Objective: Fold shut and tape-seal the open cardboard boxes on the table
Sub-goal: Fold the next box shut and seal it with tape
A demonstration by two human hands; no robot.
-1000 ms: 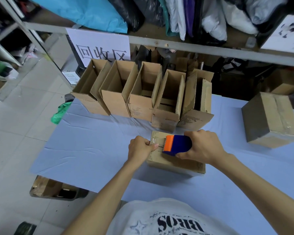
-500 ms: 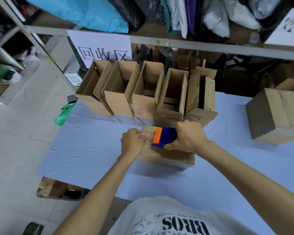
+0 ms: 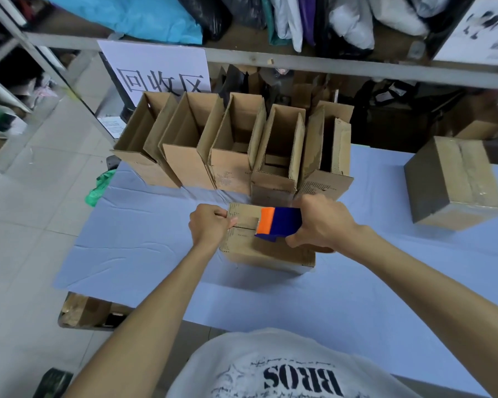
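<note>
Both our forearms are bare and reach fwd from the near side, converging toward the middle. L hand (image 3: pixel 210 228) is curled, knuckles up, and grips the left end of the box (image 3: pixel 266 254) w/ thumb on top. R hand (image 3: pixel 324 222), palm down, grips the tape dispenser (image 3: pixel 281 225) just right of it.

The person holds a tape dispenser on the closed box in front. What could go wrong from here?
1. The tape dispenser sits on the box close to the left hand, which grips the box's end; its fingers could be nicked or taped down.
2. The right hand works just in front of the open boxes; it may knock one over.
</note>
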